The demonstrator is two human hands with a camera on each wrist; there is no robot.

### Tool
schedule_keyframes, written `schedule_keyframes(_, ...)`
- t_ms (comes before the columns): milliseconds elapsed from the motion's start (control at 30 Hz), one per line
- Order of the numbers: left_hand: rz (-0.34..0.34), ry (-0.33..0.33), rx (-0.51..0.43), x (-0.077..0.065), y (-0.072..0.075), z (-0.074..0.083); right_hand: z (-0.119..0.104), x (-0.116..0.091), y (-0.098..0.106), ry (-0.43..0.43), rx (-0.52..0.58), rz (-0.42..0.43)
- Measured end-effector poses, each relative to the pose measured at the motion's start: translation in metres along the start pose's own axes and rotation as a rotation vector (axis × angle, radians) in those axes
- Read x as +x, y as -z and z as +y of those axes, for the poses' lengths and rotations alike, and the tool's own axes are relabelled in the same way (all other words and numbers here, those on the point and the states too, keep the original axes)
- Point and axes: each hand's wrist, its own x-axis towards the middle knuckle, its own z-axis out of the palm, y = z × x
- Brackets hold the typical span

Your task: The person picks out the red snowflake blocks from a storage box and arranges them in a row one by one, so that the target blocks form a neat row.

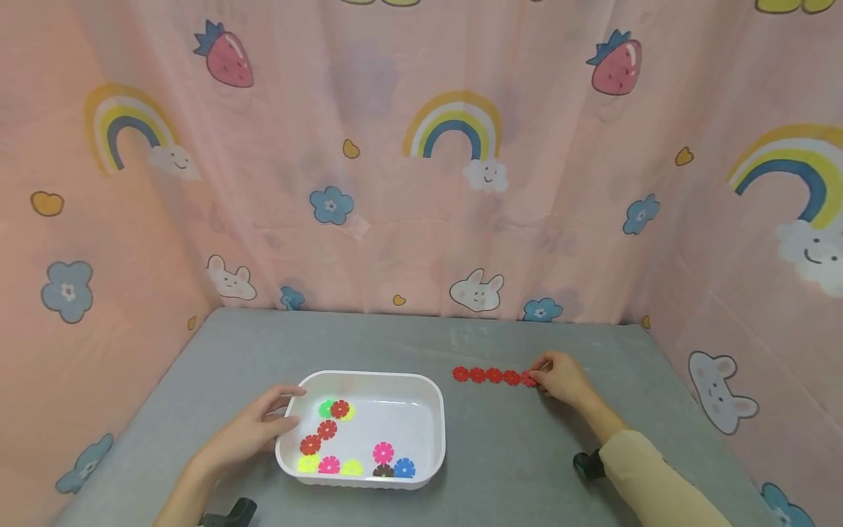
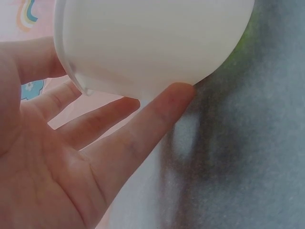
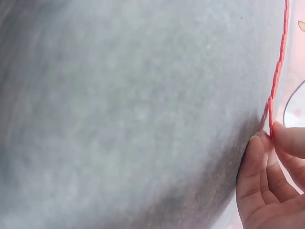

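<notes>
Near the right, my right hand (image 1: 561,379) pinches the end of a row of red flower-shaped discs (image 1: 494,375). The discs are joined edge to edge in a straight line, their left end pointing toward the tray. From the right wrist camera, the red row (image 3: 277,71) appears edge-on, its near end between thumb and fingertips. On the left, my left hand (image 1: 253,424) touches the rim of a white tray (image 1: 431,432) with extended fingers. The left wrist view has those fingers (image 2: 138,129) spread along the tray's outer wall (image 2: 143,47).
Inside the tray lie more flower discs: red (image 1: 327,430), pink (image 1: 383,452), yellow (image 1: 352,467), blue (image 1: 405,468), green and dark brown. A grey tabletop (image 1: 514,468) carries everything. Pink patterned curtains (image 1: 395,256) stand along the table's back and sides.
</notes>
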Motion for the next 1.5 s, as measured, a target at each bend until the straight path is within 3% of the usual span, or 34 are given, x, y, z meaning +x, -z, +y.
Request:
schedule_keyframes(200,0.002,0.004,-0.004,0.001,-0.001,0.001,-0.001,-0.003,0.000,0.023,0.003,0.029)
schedule_keyframes(433,0.019,0.007,0.026,0.000,-0.001,-0.001,-0.011,-0.006,0.004,0.120,-0.025,0.076)
schedule_keyframes(700,0.018,0.015,0.019,0.000,0.000,-0.002,-0.054,-0.021,0.006,0.217,-0.022,0.106)
schedule_keyframes(1033,0.020,0.005,0.008,0.000,-0.001,-0.001,-0.103,-0.043,-0.016,0.261,0.096,0.096)
schedule_keyframes(1500,0.032,-0.014,0.003,-0.001,-0.002,-0.001,-0.157,-0.062,-0.056,0.370,0.155,0.013)
